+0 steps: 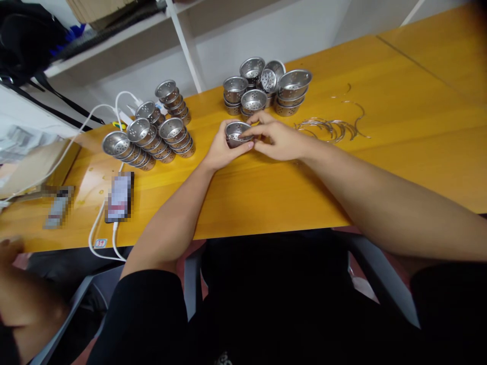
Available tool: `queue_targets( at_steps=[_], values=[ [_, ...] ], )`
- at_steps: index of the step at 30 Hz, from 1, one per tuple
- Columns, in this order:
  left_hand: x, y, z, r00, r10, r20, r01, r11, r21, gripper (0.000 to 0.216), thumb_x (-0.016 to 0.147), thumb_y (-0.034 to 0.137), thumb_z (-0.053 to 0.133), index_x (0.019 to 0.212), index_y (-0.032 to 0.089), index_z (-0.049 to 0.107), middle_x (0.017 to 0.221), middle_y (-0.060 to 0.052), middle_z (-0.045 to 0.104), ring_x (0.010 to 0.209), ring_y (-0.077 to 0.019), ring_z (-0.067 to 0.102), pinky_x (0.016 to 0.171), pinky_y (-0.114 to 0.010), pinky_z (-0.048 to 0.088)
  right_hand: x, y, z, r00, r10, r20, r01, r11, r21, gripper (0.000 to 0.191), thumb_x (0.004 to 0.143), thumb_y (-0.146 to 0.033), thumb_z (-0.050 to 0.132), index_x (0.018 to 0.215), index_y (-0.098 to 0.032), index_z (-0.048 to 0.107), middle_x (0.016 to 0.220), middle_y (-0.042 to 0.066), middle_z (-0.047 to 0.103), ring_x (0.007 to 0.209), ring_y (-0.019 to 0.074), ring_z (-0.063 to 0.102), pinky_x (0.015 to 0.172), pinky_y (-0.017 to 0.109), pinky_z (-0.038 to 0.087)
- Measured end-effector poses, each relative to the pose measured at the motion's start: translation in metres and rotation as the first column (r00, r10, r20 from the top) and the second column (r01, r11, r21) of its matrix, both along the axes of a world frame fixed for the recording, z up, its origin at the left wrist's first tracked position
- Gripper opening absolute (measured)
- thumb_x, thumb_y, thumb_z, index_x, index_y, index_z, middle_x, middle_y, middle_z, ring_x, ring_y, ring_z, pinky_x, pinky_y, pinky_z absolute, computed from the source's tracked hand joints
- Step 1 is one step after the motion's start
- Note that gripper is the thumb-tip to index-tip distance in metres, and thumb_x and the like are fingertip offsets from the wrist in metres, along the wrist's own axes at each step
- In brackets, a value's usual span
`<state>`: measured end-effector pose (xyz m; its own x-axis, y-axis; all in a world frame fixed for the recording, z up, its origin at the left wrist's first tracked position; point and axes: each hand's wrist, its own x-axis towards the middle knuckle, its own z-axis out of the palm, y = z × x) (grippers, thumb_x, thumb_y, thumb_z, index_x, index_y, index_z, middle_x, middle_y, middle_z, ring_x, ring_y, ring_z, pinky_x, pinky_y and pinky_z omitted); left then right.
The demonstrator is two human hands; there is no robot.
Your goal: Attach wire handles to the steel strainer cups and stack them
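Note:
A small perforated metal cup [235, 133] rests on the yellow wooden table [266, 187], gripped from both sides. My left hand [221, 150] wraps its thumb and fingers round the cup's left and near wall. My right hand [274, 138] is closed over the cup's right rim, fingers pinched at its edge; whether a thin wire sits between them is too small to see. Just right of my right hand lies a loose pile of bent wire handles [333, 128].
Stacks of similar cups [152, 136] lie at the left, and another cluster of cups [266, 87] stands behind my hands. A phone [119, 197] on a white cable [99, 228] lies front left. Another person's arm [19, 294] shows at the lower left. White shelving [182, 35] runs behind.

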<state>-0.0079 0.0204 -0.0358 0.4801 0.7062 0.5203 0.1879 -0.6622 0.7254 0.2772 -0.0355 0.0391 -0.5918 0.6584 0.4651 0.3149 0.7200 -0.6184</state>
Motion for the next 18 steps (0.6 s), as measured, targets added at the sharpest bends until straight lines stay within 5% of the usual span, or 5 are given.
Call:
queue_targets(
  at_steps=[8, 13, 18],
  values=[
    [0.003, -0.005, 0.002, 1.000, -0.025, -0.006, 0.025, 0.997, -0.070, 0.111, 0.098, 0.097, 0.098, 0.175, 0.036, 0.046, 0.182, -0.017, 0.066, 0.172, -0.0418, 0.073, 0.148, -0.070, 0.062, 0.021, -0.002, 0.022, 0.982, -0.130, 0.133, 0.127, 0.991, 0.031, 0.028, 0.111, -0.053, 0.090, 0.122, -0.027, 0.091, 0.141, 0.017, 0.081, 0.121, 0.0389, 0.079, 0.118, 0.064, 0.069],
    [-0.004, -0.004, 0.006, 0.993, 0.098, -0.063, -0.104, 0.989, -0.105, 0.094, 0.105, 0.085, 0.097, 0.169, 0.035, 0.051, 0.188, -0.020, 0.065, 0.169, -0.0399, 0.076, 0.145, -0.068, 0.063, 0.042, 0.005, 0.034, 0.888, -0.316, 0.334, 0.312, 0.948, 0.067, 0.029, 0.110, -0.043, 0.096, 0.119, -0.017, 0.090, 0.141, 0.026, 0.079, 0.128, 0.0443, 0.080, 0.127, 0.065, 0.065],
    [-0.005, -0.003, 0.005, 0.986, 0.146, -0.087, -0.153, 0.985, -0.082, 0.077, 0.108, 0.070, 0.094, 0.164, 0.032, 0.056, 0.181, -0.020, 0.071, 0.161, -0.0375, 0.079, 0.142, -0.066, 0.063, 0.051, 0.015, 0.027, 0.831, -0.405, 0.381, 0.426, 0.904, 0.033, 0.027, 0.110, -0.045, 0.099, 0.107, -0.020, 0.090, 0.129, 0.025, 0.083, 0.140, 0.0506, 0.077, 0.132, 0.065, 0.062]
  ],
)
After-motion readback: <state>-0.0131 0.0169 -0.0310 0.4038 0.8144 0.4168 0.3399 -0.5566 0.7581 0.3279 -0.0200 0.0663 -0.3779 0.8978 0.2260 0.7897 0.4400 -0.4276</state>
